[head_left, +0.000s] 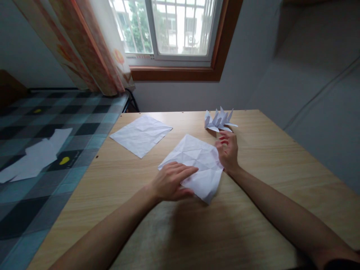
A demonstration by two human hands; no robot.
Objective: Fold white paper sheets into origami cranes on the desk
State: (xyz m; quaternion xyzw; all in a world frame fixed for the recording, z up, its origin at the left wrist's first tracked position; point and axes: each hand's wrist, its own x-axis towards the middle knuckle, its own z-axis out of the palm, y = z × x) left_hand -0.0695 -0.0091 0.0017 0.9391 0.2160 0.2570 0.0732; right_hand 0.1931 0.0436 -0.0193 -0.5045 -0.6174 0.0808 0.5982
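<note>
A creased white paper sheet (197, 159) lies on the wooden table (267, 161) in front of me. My left hand (171, 182) rests flat on its near left corner, fingers stretched out and pressing it down. My right hand (228, 150) sits at the sheet's right edge with fingers curled, touching or pinching that edge. Just beyond my right hand lie folded white paper shapes (219, 120) with pointed tips.
A second creased white sheet (140, 135) lies at the table's far left. Left of the table is a bed with a checked blanket (42, 150) and loose white papers (36, 155). A curtain (95, 48) and window (171, 28) stand behind.
</note>
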